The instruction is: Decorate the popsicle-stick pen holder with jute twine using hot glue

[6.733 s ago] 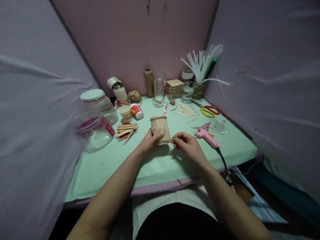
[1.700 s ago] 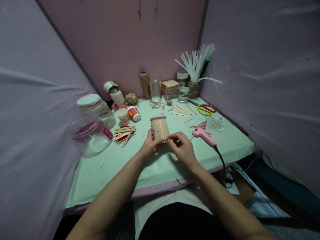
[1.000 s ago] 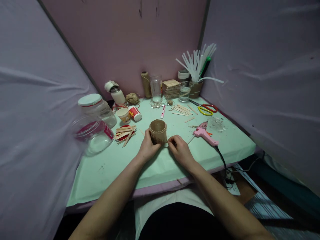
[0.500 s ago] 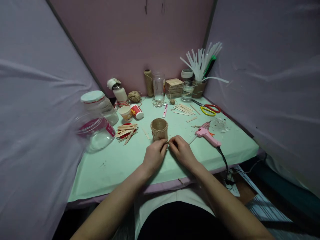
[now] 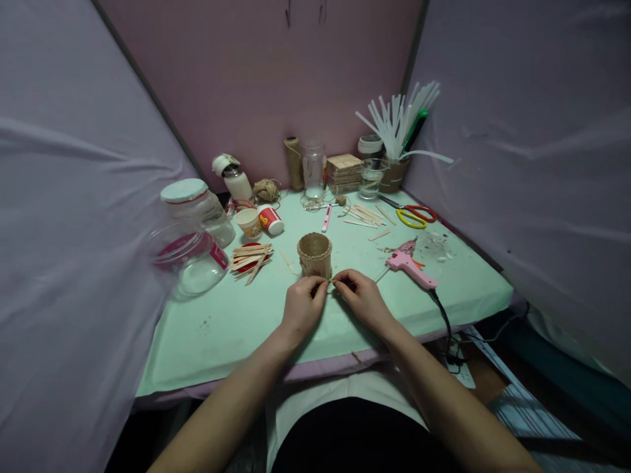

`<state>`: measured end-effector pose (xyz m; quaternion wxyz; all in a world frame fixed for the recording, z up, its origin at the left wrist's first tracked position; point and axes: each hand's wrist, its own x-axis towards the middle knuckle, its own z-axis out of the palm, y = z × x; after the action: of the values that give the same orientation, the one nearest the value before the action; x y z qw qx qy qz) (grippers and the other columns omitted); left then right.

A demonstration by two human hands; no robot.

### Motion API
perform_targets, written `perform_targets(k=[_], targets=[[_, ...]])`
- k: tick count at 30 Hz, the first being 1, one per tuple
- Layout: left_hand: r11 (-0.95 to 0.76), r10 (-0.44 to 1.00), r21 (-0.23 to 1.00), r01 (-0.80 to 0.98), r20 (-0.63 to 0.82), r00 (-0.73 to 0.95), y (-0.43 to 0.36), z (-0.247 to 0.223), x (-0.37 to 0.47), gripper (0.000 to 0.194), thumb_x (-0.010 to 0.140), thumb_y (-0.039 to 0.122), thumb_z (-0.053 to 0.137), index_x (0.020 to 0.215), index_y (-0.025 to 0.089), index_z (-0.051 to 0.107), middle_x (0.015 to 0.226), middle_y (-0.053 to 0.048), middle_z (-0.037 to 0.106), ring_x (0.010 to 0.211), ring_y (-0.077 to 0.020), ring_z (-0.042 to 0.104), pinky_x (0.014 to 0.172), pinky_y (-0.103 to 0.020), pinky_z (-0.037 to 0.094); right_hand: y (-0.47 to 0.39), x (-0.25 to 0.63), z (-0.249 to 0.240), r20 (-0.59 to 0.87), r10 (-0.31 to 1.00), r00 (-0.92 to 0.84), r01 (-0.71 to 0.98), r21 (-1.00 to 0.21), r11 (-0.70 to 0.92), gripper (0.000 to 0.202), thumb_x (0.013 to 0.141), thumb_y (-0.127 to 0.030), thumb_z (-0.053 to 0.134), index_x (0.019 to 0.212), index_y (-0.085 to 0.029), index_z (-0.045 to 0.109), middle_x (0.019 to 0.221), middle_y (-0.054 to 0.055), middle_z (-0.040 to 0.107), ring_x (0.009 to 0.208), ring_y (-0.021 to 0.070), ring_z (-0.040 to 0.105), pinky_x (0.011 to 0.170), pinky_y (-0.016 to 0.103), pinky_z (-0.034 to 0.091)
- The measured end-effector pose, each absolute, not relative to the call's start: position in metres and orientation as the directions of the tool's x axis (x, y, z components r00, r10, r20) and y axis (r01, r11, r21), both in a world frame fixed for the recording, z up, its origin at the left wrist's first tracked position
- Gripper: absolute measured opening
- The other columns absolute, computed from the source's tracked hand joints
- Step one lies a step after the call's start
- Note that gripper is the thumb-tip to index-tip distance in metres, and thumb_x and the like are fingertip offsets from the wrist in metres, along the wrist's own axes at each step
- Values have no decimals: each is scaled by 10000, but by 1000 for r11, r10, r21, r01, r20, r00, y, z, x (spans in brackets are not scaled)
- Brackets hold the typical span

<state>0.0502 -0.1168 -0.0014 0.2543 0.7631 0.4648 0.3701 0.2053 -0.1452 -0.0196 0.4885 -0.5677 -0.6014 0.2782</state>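
Observation:
My left hand (image 5: 304,303) and my right hand (image 5: 362,299) meet just in front of a brown cup (image 5: 315,260) with a braided rim, which stands upright on the table. Both hands are closed, thumb and fingertips pinched together. A tiny tan strand seems to run between the fingertips, too small to name for sure. Right of my right hand a pink glue gun (image 5: 411,269) lies on its side, a white glue stick (image 5: 383,272) poking out toward the hand.
On the left, craft sticks (image 5: 251,259) lie over a red lid, near a clear plastic jar (image 5: 200,276) and paper cups (image 5: 248,224). At the back stand a glass jar (image 5: 314,172), wooden squares (image 5: 344,172) and a pot of glue sticks (image 5: 393,176). Scissors (image 5: 414,215) lie at right.
My fingertips have shifted very slightly, both hands still pinched in front of the cup. Nothing else on the table has moved.

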Motion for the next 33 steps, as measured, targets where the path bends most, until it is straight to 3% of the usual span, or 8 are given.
perform_targets(k=[13, 28, 33], targets=[[-218, 971, 887, 407, 153, 186, -115, 0, 49, 123, 798, 215, 630, 768, 163, 736, 769, -33, 742, 724, -159, 652, 722, -275, 482, -149, 202, -12, 343, 938, 44, 448, -847, 288, 97, 852, -210, 552, 812, -201, 641, 814, 29, 654, 762, 166, 597, 711, 286, 458], [-384, 922, 808, 448, 312, 228, -116, -4, 49, 79, 794, 189, 632, 752, 180, 699, 746, -26, 689, 697, -145, 610, 681, -270, 474, -147, 197, -11, 284, 952, 117, 390, -894, 219, 128, 854, -275, 557, 790, -204, 643, 781, 25, 667, 722, 165, 599, 664, 282, 464], [-344, 937, 828, 444, 270, 223, -116, -5, 48, 93, 808, 218, 616, 762, 173, 684, 743, -24, 689, 682, -138, 605, 669, -260, 465, -147, 197, -11, 259, 957, 131, 383, -904, 192, 140, 850, -288, 552, 798, -200, 648, 775, 28, 675, 715, 165, 606, 661, 279, 469]])
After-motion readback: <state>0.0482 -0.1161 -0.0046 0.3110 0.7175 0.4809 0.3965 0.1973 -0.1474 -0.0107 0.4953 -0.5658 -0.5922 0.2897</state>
